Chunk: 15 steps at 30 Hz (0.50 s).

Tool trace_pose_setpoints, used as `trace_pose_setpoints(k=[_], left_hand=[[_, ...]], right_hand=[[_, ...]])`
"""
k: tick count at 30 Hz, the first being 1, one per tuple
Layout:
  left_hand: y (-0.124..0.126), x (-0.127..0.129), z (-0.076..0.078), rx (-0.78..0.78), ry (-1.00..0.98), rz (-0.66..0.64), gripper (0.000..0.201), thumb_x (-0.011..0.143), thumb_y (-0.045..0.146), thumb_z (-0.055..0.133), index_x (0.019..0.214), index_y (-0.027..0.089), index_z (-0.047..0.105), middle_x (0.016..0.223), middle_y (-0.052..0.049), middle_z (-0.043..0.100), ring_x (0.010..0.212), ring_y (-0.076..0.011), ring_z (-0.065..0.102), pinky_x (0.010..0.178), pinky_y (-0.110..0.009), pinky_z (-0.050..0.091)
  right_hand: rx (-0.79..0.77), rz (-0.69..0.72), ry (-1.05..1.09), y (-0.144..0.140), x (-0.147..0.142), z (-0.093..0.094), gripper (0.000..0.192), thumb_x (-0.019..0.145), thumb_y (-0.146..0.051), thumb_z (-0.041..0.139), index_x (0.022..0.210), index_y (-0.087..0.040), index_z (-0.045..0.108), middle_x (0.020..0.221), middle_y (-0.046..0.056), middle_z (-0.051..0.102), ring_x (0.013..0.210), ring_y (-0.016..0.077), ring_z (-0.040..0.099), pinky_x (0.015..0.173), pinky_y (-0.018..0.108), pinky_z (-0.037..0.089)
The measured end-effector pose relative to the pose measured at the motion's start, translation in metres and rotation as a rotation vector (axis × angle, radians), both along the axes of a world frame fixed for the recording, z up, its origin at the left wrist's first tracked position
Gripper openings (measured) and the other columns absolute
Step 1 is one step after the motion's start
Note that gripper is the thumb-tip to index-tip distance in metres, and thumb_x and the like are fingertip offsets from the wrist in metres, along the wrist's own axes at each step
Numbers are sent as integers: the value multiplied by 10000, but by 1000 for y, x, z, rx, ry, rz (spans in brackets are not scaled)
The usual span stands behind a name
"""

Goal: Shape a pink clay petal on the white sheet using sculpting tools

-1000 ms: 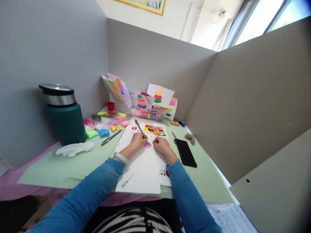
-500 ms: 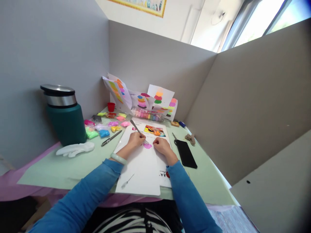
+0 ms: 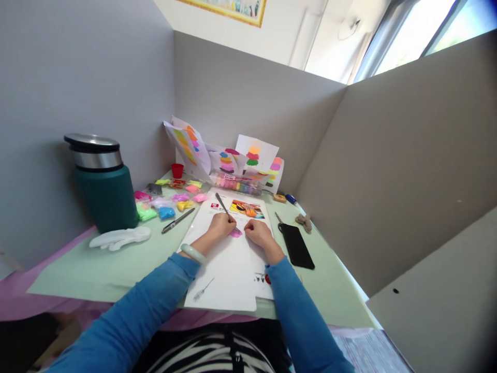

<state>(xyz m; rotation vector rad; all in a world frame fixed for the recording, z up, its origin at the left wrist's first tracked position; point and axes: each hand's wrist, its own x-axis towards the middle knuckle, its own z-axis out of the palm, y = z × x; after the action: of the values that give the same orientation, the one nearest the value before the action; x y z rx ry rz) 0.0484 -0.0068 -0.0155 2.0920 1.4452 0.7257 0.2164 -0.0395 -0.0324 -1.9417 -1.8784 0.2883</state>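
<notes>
Metal tool (image 3: 225, 207) in left hand (image 3: 220, 226) presses pink clay (image 3: 235, 233).

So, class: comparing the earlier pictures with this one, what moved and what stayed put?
The left hand swung the metal tool: its upper end tipped left half a second ago, then came back right, tip by the pink clay. The right hand, paper and phone stayed put.

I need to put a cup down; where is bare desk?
Bare green mat lies between the white glove and the white paper sheet, and below the black phone. Clay packets crowd the stretch beside the teal flask.
</notes>
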Motion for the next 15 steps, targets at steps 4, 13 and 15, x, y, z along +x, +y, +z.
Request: trace_pose_setpoints(k=[4, 13, 15], left_hand=[[-2, -5, 4, -25, 3, 18, 223, 724, 178, 556, 816, 145, 756, 657, -47, 712, 726, -181, 654, 677, -223, 448], [9, -24, 3, -88, -20, 116, 198, 718, 202, 576, 813, 160, 745, 543, -17, 652, 655, -159, 639, 644, -207, 442], [12, -28, 2, -102, -37, 144, 197, 710, 207, 584, 813, 158, 744, 532, -17, 642, 659, -164, 638, 627, -210, 435]], right_hand=[[-1, 4, -1, -2, -1, 3, 147, 732, -169, 541, 805, -207, 662, 871, 14, 691, 803, 152, 590, 641, 227, 357], [-21, -5, 16, -3, -3, 6, 164, 732, -156, 535, 815, -209, 666, 898, 19, 693, 826, 155, 590, 674, 231, 373], [-22, -7, 14, -3, -2, 6, 166, 732, -157, 533, 814, -210, 668, 897, 19, 696, 834, 158, 592, 676, 232, 373]])
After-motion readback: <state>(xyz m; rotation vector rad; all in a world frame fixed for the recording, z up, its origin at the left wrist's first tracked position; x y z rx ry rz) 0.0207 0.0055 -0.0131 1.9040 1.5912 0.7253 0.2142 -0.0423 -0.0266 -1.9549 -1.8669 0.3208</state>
